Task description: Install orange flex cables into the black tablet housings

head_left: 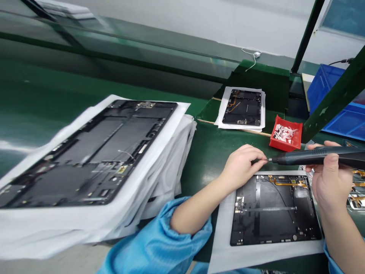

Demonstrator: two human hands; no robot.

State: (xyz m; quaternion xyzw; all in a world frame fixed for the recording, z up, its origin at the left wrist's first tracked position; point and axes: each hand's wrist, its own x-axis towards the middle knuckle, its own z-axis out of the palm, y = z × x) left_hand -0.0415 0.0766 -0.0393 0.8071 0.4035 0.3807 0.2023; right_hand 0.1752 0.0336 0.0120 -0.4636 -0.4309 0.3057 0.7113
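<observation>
My right hand [330, 175] is wrapped round a dark electric screwdriver [310, 156], held almost level with its bit pointing left. At the bit's tip, the thumb and forefinger of my left hand [243, 163] pinch together; whatever lies between them is too small to make out. Below both hands, a black tablet housing [275, 213] lies flat on a white sheet [221, 243]. Orange flex cables, a thin black wire and small circuit boards show inside the housing.
To the left stands a tall stack of white sheets [168, 163] topped by a similar housing [99, 148]. Another housing [246, 108] lies further back. A red tray [299, 137] holds small white pieces. Blue crates [342, 118] and a green post [336, 93] stand at the right.
</observation>
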